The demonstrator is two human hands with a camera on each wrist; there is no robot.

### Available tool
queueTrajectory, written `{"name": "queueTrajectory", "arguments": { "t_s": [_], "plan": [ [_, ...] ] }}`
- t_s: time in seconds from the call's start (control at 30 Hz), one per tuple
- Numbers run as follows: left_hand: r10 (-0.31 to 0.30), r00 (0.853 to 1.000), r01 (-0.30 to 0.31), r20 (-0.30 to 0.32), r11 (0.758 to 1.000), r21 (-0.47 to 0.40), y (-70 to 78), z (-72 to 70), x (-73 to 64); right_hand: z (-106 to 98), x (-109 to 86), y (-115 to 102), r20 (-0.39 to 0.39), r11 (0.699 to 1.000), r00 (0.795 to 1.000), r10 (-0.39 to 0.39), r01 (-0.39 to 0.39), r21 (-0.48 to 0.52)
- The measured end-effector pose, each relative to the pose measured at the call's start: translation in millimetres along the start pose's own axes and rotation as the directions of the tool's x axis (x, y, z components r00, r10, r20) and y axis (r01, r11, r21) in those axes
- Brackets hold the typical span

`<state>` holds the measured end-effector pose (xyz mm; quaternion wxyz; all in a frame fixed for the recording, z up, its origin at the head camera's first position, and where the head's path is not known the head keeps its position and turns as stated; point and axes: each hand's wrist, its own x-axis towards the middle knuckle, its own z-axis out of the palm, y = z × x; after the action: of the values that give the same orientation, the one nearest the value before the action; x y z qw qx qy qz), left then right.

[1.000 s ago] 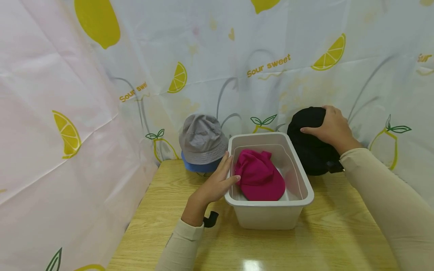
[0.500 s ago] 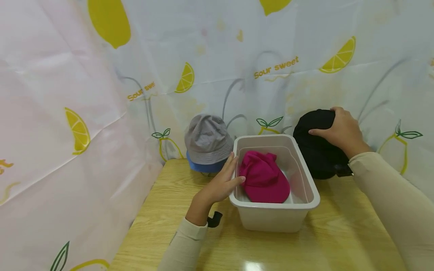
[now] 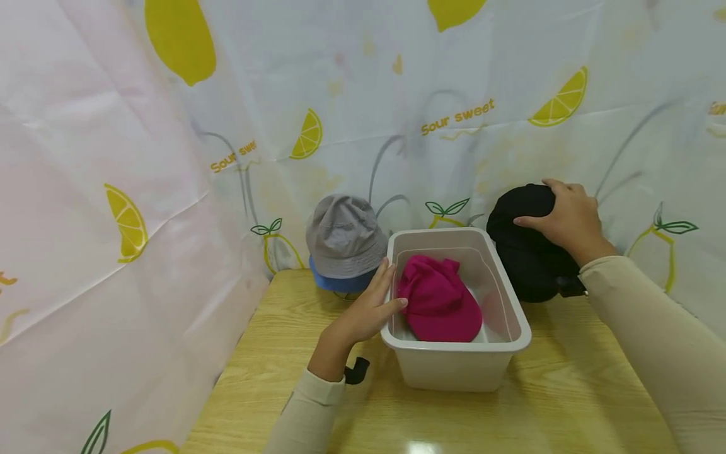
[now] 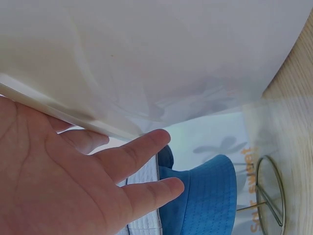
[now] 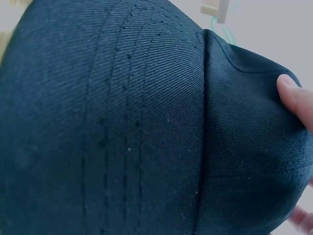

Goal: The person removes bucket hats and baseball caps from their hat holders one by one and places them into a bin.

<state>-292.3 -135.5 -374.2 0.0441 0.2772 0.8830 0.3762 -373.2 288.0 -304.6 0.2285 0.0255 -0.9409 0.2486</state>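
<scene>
My left hand [image 3: 367, 309] lies along the left side of a whitish plastic tub [image 3: 454, 369]. Its thumb reaches over the rim, while the straight fingers [image 4: 139, 154] stay outside against the wall. Inside the tub is a magenta cap [image 3: 442, 306], brim toward me. To the right of the tub, my right hand [image 3: 573, 221] grips a black cap [image 3: 524, 252] by its crown. In the right wrist view the thumb [image 5: 296, 95] presses on the cloth, with other fingertips showing past the far edge. The black cap's brim faces the right wrist camera, its stitched rows close up.
Left of the tub, a grey bucket hat [image 3: 346, 233] sits over a blue bucket hat [image 4: 208, 198]. A wire stand [image 4: 271, 196] shows beneath them. The wooden table [image 3: 266, 353] meets a lemon-print cloth [image 3: 340, 82] at the back and left.
The head view has shifted slightly. Both hands keep the same places on the tub and the black cap.
</scene>
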Motion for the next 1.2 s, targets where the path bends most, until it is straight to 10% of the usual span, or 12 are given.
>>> {"name": "queueTrajectory", "arguments": {
  "t_s": [1.2],
  "plan": [
    [-0.001, 1.000, 0.001, 0.002, 1.000, -0.016, -2.4, 0.7, 0.5, -25, -1.4, -25, -0.106, 0.999, 0.994, -0.023, 0.028, 0.042]
  ]
}}
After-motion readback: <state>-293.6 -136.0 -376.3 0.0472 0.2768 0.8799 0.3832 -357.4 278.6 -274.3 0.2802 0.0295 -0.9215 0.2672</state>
